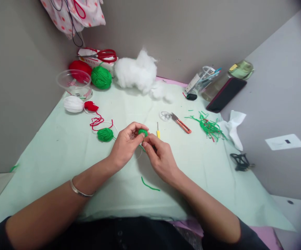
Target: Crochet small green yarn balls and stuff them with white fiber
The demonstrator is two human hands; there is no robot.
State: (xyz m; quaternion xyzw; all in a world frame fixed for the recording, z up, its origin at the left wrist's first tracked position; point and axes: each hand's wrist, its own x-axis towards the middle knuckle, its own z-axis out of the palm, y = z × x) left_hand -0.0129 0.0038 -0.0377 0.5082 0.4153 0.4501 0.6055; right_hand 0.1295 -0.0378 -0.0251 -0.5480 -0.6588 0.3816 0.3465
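Note:
My left hand (124, 146) is closed round a small green crocheted piece (142, 132), held up above the middle of the table. Close against its right side, my right hand (163, 158) has thumb and forefinger pinched together. What sits between those fingertips is too small to make out. A green strand and a thin white one hang below the piece. Just beyond my right hand lies a yellow-handled crochet hook (158, 133), partly hidden. A loose piece of green yarn (149, 185) rests on the cloth nearer to me.
Orange thread snips (181, 123) lie beside a small clear round case (165, 116). Green yarn scraps (210, 127) are heaped at right. A green yarn ball (105, 134) is at left. White stuffing (136, 71), red-handled scissors (106, 55) and a leaning phone (227, 94) stand farther back.

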